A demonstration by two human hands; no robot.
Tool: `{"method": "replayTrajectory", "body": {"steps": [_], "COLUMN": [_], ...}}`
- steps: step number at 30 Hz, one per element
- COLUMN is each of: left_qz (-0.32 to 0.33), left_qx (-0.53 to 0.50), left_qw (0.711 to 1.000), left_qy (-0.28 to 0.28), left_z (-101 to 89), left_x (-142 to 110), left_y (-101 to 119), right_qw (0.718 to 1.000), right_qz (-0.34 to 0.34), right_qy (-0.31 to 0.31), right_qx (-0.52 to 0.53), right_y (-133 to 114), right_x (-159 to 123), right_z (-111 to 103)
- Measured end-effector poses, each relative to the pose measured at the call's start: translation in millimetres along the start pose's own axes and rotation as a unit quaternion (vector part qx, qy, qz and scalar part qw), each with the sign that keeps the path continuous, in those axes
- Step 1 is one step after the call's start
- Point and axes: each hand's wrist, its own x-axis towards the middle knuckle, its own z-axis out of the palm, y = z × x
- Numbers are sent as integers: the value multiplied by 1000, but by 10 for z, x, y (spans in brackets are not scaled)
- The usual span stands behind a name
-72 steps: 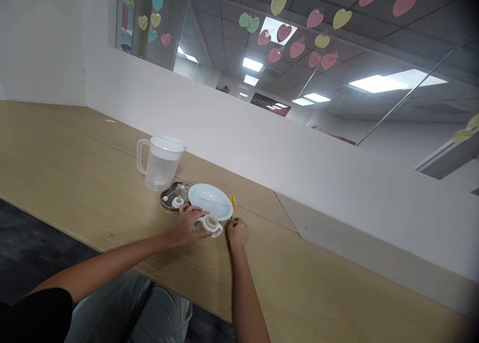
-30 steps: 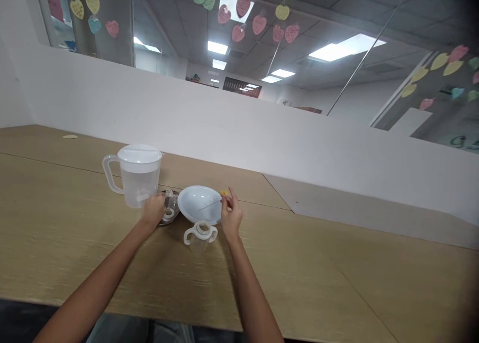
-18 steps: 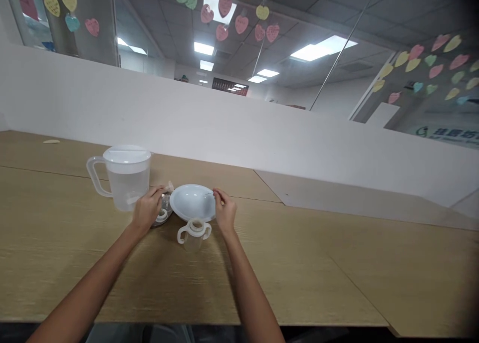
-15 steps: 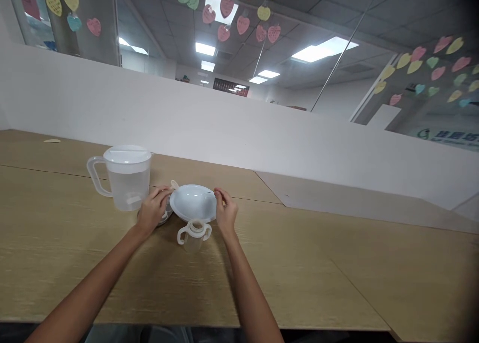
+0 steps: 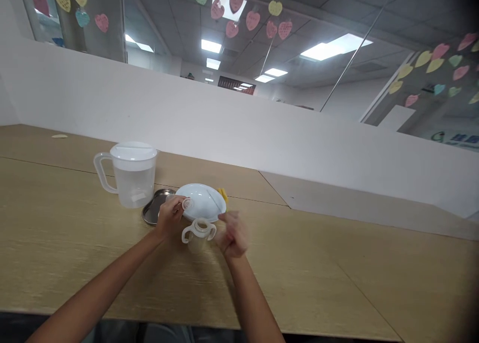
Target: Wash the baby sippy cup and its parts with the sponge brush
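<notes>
In my left hand (image 5: 169,217), thumb and fingers pinch a small clear round bottle part (image 5: 187,203) at the near left rim of the white bowl (image 5: 196,196). My right hand (image 5: 234,236), smeared by motion, is closed just right of the two-handled bottle (image 5: 201,228). From its fingertips a thin pale stick (image 5: 214,200) slants up over the bowl. The bottle stands upright and uncapped in front of the bowl. Partly behind my left hand lies a kidney-shaped steel tray (image 5: 148,214).
A lidded clear pitcher (image 5: 135,183) with liquid inside stands left of the tray. Something yellow (image 5: 223,193) pokes out behind the bowl's right side. A flat pale piece (image 5: 60,136) lies at the far left. A white partition (image 5: 232,133) borders the table's back edge.
My left hand has come right, off the steel tray, with the round part now showing in it. My right hand has dropped nearer to me, and the stick's slant has changed.
</notes>
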Motion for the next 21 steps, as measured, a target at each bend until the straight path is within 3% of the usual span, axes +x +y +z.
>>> {"method": "replayTrajectory", "body": {"steps": [2, 6, 9, 13, 16, 21], "left_qz": [-10, -41, -45, 9, 40, 31], "left_qx": [-20, -69, -100, -27, -9, -49], "left_qw": [1000, 997, 994, 1000, 999, 998], "left_qy": [1, -6, -12, -3, 0, 19], "left_z": [37, 86, 85, 49, 35, 58], "left_x": [-17, -42, -47, -42, -35, -42], "left_y": [-37, -96, -96, -77, -81, -93], "right_qw": [997, 984, 982, 983, 979, 974], "right_qz": [-66, -102, -146, -154, -168, -182], "right_qy": [-41, -143, -121, -87, -100, -130], "right_qx": [4, 10, 26, 41, 56, 34], "right_y": [-127, -354, -437, -473, -477, -456], "right_x": [4, -11, -57, -117, -135, -186], "right_z": [1, 91, 188, 265, 273, 266]}}
